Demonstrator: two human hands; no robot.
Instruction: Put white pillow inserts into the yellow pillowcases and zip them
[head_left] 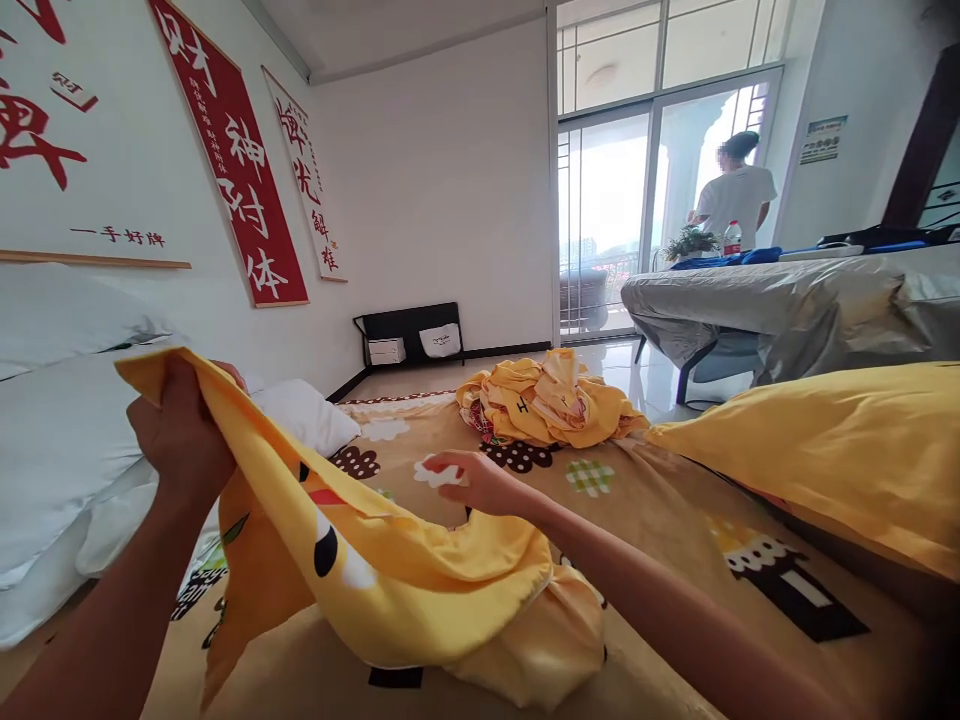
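"What are you on with?"

"Spreading out the yellow cloth point(450, 612), I'd judge. It lies across the brown bedspread point(652, 490) right in front of me; call that the middle of the clock. My left hand point(184, 425), at ten, has its fingers closed tight near one corner, holding that end up while the rest sags in a loose fold."

"And your other hand?"

"My right hand point(484, 485) is at about one, over the far side of the fold. Thumb and fingers are apart and slightly bent, with nothing I can see between them. Whether the underside brushes the fabric, I can't tell."

"So what does the next move call for?"

"To my mind, a second grip: right fingers pinching the loose edge near them, left ones not letting go, so the edge can be drawn straight between both. It looks doubled there, so catching just one layer would be easy."

"What's lying about?"

"A yellow heap point(551, 405) between one and two, a plump yellow pillow point(840, 430) towards half past two, white pillows point(60, 450) towards half past nine. Beyond, at two, a bench point(750, 300) under silvery sheeting, and a person in a white top point(739, 195) standing past it."
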